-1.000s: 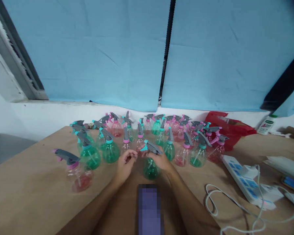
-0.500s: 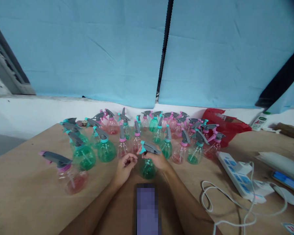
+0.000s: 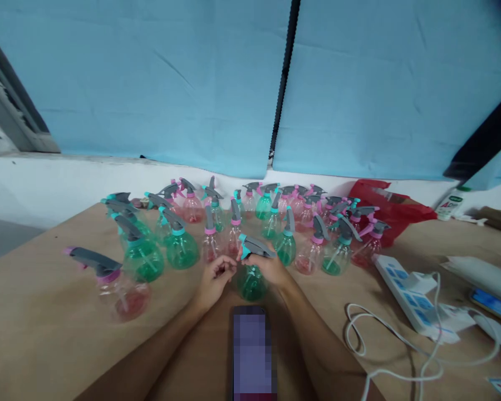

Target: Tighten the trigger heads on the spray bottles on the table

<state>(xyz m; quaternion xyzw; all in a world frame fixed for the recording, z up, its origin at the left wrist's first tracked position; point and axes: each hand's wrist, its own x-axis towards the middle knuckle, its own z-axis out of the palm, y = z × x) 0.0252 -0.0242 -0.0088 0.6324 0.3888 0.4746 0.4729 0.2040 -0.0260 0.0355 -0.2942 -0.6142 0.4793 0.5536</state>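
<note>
My right hand [image 3: 271, 268] is closed round the neck of a green spray bottle [image 3: 251, 284] with a grey and teal trigger head. The bottle is upright at the table's middle, its head pointing left. Just left of it, my left hand [image 3: 217, 275] is loosely closed, fingers curled, with nothing visible in them. Its fingertips come close to the bottle; whether they touch it I cannot tell. A clear pink spray bottle [image 3: 129, 298] stands alone at the front left. Behind my hands are several pink and green spray bottles, among them a green spray bottle [image 3: 182, 250].
A phone [image 3: 253, 353] lies in front of me, its screen blurred out. On the right are a white power strip [image 3: 411, 298] and a loose white cable [image 3: 376, 320]. A red plastic bag [image 3: 394, 211] and a white bottle [image 3: 451, 203] stand farther back, near the wall.
The view has shifted slightly, so the scene sits a little higher. My hands keep nearly the same pose, the right one still round the green spray bottle.
</note>
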